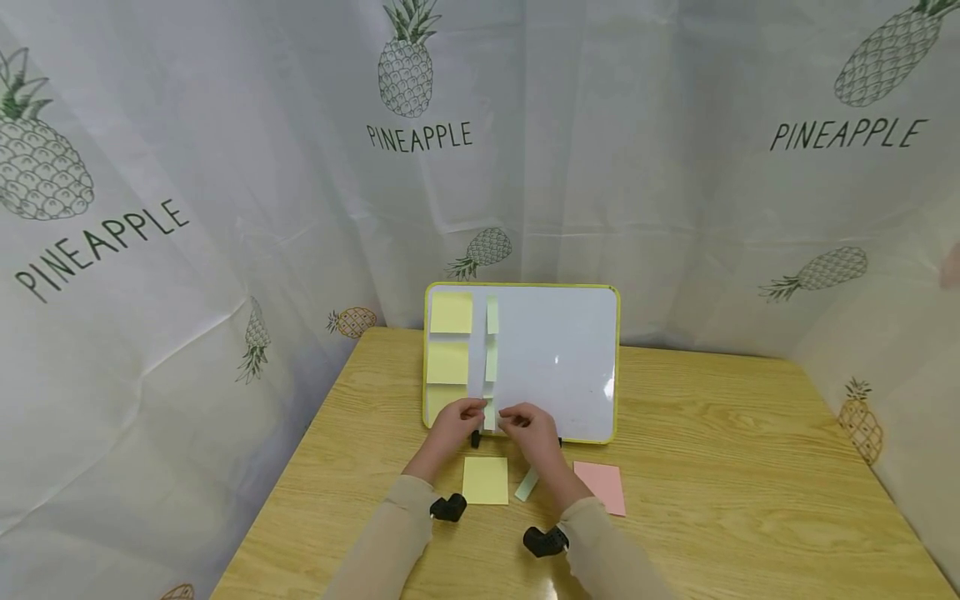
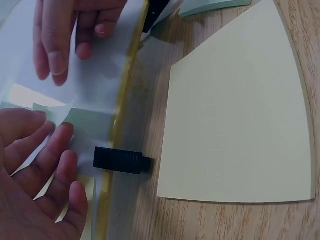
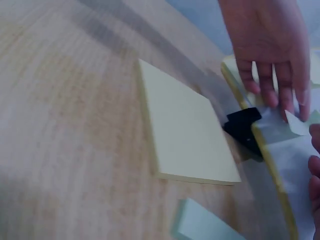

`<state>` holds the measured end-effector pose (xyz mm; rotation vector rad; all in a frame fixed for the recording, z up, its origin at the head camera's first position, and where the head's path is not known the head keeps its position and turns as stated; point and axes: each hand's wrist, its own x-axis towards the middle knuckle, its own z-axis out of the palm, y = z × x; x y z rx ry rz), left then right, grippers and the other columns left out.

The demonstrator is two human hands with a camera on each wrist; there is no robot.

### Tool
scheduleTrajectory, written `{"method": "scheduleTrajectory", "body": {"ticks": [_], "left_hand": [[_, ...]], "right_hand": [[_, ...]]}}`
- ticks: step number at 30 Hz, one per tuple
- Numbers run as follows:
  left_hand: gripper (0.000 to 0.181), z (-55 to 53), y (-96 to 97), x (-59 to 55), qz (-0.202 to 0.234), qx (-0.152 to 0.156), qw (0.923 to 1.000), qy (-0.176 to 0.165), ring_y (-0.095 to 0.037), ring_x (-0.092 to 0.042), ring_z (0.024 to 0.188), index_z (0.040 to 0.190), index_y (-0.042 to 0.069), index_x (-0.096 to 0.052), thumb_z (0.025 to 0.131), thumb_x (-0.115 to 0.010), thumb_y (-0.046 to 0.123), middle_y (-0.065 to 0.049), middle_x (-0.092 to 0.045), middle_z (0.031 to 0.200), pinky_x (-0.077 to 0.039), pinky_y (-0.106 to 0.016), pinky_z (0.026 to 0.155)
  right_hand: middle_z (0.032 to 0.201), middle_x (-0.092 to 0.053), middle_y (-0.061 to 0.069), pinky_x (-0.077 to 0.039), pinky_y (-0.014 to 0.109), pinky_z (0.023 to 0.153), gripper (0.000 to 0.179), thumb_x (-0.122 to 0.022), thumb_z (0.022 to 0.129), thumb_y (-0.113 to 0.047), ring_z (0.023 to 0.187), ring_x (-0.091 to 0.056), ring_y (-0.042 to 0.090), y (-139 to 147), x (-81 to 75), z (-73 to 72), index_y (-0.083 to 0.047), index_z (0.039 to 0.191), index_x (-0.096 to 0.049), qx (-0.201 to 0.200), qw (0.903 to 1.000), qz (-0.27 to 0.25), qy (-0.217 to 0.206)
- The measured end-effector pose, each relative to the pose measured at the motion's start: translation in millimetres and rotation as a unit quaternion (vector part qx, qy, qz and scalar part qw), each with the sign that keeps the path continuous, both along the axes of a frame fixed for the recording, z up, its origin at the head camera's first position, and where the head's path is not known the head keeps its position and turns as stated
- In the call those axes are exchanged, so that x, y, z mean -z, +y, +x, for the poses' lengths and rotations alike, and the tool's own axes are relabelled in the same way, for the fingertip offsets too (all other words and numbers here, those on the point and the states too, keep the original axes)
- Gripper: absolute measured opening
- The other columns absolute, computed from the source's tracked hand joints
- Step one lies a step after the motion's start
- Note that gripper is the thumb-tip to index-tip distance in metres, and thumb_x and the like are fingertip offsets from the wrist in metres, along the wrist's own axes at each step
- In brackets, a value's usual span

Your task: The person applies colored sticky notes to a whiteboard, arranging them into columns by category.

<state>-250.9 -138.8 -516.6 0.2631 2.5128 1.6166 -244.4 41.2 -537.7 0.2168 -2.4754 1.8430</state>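
Note:
At the lower left of a whiteboard point(image 1: 558, 358), my left hand point(image 1: 455, 422) pinches the edge of a pale green sticky strip point(image 2: 92, 122), thumb and index fingertips close together there. This strip point(image 1: 490, 415) lies against the board below two similar green strips point(image 1: 492, 317) in a column. My right hand point(image 1: 531, 427) is just right of the strip, its fingers loose and holding nothing. In the left wrist view the right fingers point(image 2: 56, 62) hang apart from the strip. Left of the column are yellow sticky notes point(image 1: 452, 313), the lowest partly covered by my left hand.
A yellow sticky note pad point(image 1: 485, 481) lies before the board, with a green strip pad point(image 1: 527, 484) beside it, partly behind my right arm. A pink pad point(image 1: 602, 487) is further right. Black feet point(image 2: 120, 160) support the yellow-rimmed board. A pineapple-print curtain point(image 1: 600, 192) surrounds the wooden table point(image 1: 712, 483).

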Motion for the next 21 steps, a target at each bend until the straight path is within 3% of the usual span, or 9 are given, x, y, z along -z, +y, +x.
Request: {"method": "scheduleTrajectory", "body": {"ticks": [9,21], "left_hand": [[0.033,1.5,1.9,-0.2,0.008,-0.005,1.0000,-0.002,-0.029,-0.059,0.106,0.130,0.000,-0.059,0.099,-0.057,0.011,-0.012,-0.063,0.113,-0.050,-0.042,0.086],[0.032,1.5,5.1,0.9,0.005,-0.014,0.9999,0.002,-0.027,-0.059,0.102,0.129,0.001,-0.059,0.099,-0.056,0.012,-0.011,-0.064,0.111,-0.049,-0.043,0.086]], "right_hand": [[0.080,-0.061,0.005,-0.049,0.031,0.060,0.018,-0.073,0.087,-0.003,0.070,-0.056,0.020,5,-17.2,-15.5,-0.005,0.105,-0.073,-0.065,0.9978,0.005,-0.016],[0.082,-0.060,0.002,-0.049,0.031,0.063,0.025,-0.071,0.087,0.000,0.074,-0.056,0.018,7,-27.2,-29.5,-0.008,0.111,-0.070,-0.087,0.9951,0.048,0.004]]}}
